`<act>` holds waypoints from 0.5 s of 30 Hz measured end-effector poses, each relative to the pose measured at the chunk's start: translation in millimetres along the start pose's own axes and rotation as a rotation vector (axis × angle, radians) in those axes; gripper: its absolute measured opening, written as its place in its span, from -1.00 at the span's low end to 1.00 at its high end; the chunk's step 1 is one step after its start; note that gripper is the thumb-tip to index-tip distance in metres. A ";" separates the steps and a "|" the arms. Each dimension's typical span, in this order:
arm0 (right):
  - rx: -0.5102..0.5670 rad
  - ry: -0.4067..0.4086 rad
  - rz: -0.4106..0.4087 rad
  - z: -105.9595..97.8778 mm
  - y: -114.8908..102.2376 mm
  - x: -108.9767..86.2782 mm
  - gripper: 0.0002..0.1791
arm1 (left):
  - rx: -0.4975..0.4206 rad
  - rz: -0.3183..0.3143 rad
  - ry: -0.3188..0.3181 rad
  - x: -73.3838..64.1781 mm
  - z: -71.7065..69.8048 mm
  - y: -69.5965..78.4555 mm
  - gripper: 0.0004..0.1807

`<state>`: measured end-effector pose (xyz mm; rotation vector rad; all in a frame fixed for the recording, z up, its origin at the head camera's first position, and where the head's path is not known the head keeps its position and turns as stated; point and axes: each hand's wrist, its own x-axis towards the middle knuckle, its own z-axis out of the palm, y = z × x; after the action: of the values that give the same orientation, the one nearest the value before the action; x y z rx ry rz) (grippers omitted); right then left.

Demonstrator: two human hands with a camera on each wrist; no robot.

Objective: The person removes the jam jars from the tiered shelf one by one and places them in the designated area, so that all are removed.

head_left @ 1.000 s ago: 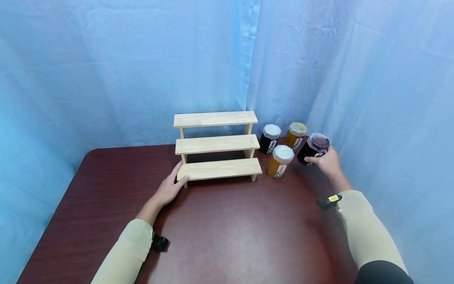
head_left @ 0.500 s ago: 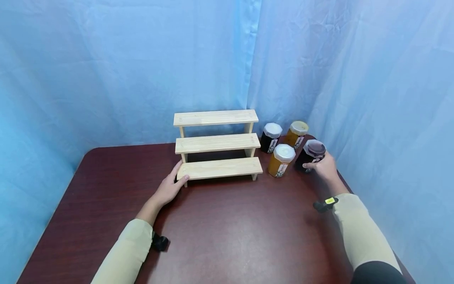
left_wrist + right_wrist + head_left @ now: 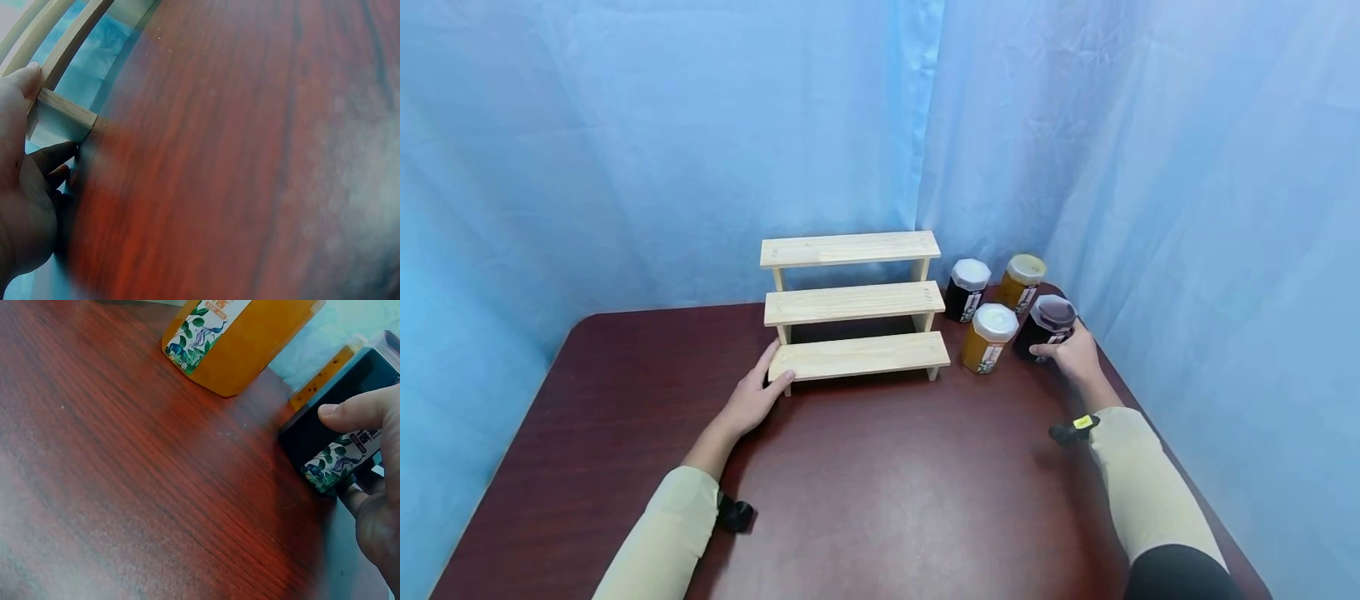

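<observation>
In the head view, a three-step wooden display stand (image 3: pixel 859 357) rests on the table. My left hand (image 3: pixel 751 406) grips the left end of its lowest step, thumb on top; the left wrist view shows the other fingers beside the leg (image 3: pixel 65 115). My right hand (image 3: pixel 1078 357) holds a dark jar (image 3: pixel 1032 337) with a translucent lid by its side. The thumb lies across the jar's front in the right wrist view, above a leafy label (image 3: pixel 331 464). The jar's base is at the tabletop; I cannot tell whether it touches.
An amber jar (image 3: pixel 979 350) with a white lid stands left of the held jar. Behind are another dark jar (image 3: pixel 961 302) and another amber jar (image 3: pixel 1017 292). Blue curtains (image 3: pixel 737 125) hang behind and to the right of the dark red table (image 3: pixel 887 483).
My right hand has lowered the dark jar toward the table and brought it slightly left, closer to the front amber jar. My left hand stays on the stand. The head view has shifted slightly.
</observation>
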<state>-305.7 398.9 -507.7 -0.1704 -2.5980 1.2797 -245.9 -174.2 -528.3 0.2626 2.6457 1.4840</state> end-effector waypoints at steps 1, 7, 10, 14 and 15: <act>0.011 -0.001 0.005 1.0 -0.1 -0.3 -0.11 | 0.000 0.000 0.001 0.1 -0.3 0.1 -0.16; 0.038 -0.015 0.021 3.5 1.3 -1.6 -0.10 | -0.011 0.001 0.001 0.1 0.0 1.6 -0.15; 0.037 -0.021 0.019 3.6 3.7 -1.4 -0.05 | -0.016 -0.010 -0.012 -1.7 0.6 1.2 -0.14; 0.062 -0.033 0.012 3.2 5.6 -0.5 -0.01 | -0.010 -0.011 -0.011 -1.9 -0.6 0.7 -0.15; 0.069 -0.035 0.011 2.9 5.5 -0.4 -0.01 | -0.011 -0.005 -0.009 -1.1 -1.4 1.2 -0.15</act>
<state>-306.1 399.9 -513.8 -0.1511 -2.5805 1.3863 -244.9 -174.9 -526.5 0.2613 2.6294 1.4917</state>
